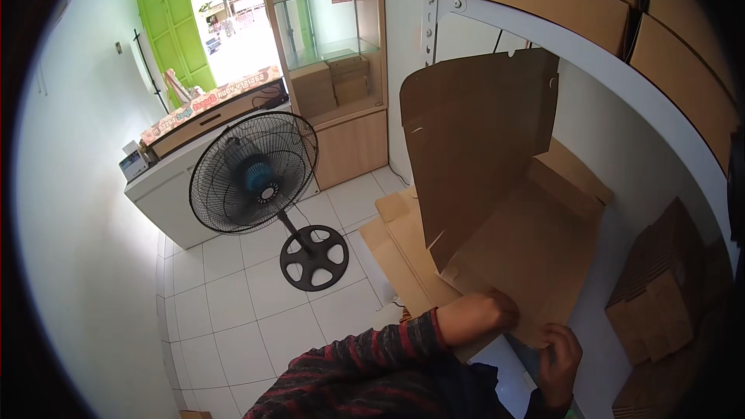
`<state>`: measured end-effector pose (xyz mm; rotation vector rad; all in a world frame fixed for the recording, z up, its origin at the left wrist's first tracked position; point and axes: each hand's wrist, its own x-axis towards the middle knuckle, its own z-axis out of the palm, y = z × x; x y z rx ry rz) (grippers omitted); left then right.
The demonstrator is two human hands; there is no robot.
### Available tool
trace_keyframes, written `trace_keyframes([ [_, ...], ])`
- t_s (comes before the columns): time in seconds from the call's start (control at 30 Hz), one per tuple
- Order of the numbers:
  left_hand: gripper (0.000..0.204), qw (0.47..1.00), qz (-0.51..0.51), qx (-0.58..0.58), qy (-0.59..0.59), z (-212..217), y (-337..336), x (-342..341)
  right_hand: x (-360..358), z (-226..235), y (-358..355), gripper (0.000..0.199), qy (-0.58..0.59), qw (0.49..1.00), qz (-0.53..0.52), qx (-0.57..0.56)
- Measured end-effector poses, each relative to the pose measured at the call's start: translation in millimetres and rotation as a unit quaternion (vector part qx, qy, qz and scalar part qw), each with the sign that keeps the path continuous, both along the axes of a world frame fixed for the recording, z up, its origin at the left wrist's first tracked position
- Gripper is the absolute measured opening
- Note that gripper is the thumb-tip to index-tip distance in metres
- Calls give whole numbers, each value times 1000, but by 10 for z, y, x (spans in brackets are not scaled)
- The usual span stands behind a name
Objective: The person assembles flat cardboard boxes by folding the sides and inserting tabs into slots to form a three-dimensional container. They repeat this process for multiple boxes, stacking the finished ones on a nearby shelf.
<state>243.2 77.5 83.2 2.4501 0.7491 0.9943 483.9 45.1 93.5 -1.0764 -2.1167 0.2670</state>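
A large brown cardboard box (520,240) stands partly folded in front of me, its tall lid panel raised at the far side and its inside facing me. My left hand (497,313) is curled at the near left edge of the box, its fingers mostly hidden behind the knuckles. Bent round the near corner, my right hand (562,357) pinches the cardboard edge between thumb and fingers. Under the box, flat cardboard sheets (407,252) lie stacked to the left.
Overhead at the right, a metal shelf (559,27) carries several cardboard boxes (543,0). Folded cardboard (656,302) leans below it. A black stand fan (256,174) is on the tiled floor to the left, before a white counter (186,206) and a glass-fronted cabinet (349,140).
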Motion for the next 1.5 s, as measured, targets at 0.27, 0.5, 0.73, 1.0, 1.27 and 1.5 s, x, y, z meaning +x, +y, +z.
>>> trace_keyframes([
  [0.27, 24, 1000, 1, 3, -11, 21, -4, 18, -180, -18, 10, 16, 101, 989, -99, 34],
  [0.5, 24, 999, 27, -3, -33, 194, 33, -65, -130, 196, 177, 15, 121, 991, -49, 7],
  [0.73, 29, 999, 50, -5, -21, 222, 69, 12, -79, -16, 209, 12, 211, 974, -82, -5],
  [1.0, 27, 999, 31, -5, -44, 211, 74, 0, -75, -127, 203, 10, 293, 947, -95, -90],
  [1.27, 22, 997, 69, -27, -39, 181, -11, 73, -174, 12, 241, 8, 236, 969, -77, 20],
  [1.5, 17, 995, 75, 48, -35, 224, 11, 161, -205, 210, 327, 14, 50, 997, -5, 56],
])
